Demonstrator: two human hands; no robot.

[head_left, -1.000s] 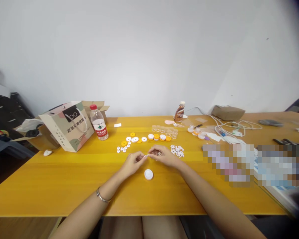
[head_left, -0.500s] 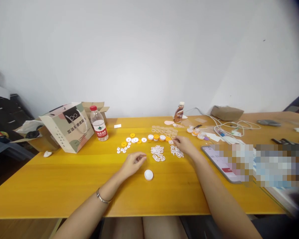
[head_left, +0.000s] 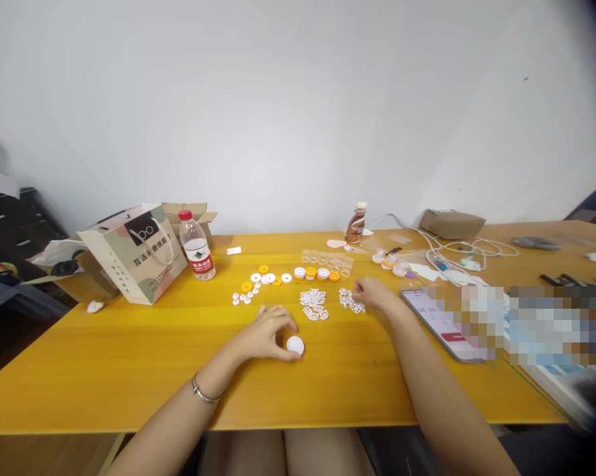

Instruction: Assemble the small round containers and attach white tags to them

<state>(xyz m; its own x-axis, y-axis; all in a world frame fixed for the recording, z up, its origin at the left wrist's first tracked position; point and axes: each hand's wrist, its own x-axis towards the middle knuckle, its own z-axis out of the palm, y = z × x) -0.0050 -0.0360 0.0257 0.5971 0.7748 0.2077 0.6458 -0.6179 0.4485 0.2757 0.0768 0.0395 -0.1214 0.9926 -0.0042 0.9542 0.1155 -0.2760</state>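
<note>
My left hand (head_left: 269,336) is curved around a white round cap (head_left: 295,345) on the yellow table, with thumb and fingers apart. The thumb tip is at the cap's near edge; whether it presses on it I cannot tell. My right hand (head_left: 372,293) is closed, its fingertips down at the edge of a small pile of white openwork discs (head_left: 350,302). What those fingers pinch, if anything, is hidden. Between the hands lies a second pile of white openwork discs (head_left: 314,301). Behind it stands a row of white and yellow round pieces (head_left: 322,272).
Clear round rings (head_left: 328,258) sit behind the row. To the left are small white pieces (head_left: 242,299), a water bottle (head_left: 197,254) and a paper bag (head_left: 142,264). A brown drink bottle (head_left: 357,225) stands at the back. A phone (head_left: 439,330) and white cables (head_left: 439,248) are on the right.
My left hand has spread its fingers and come down around the white cap. My right hand has moved slightly right and nearer to me, from the end of the row to the openwork pile.
</note>
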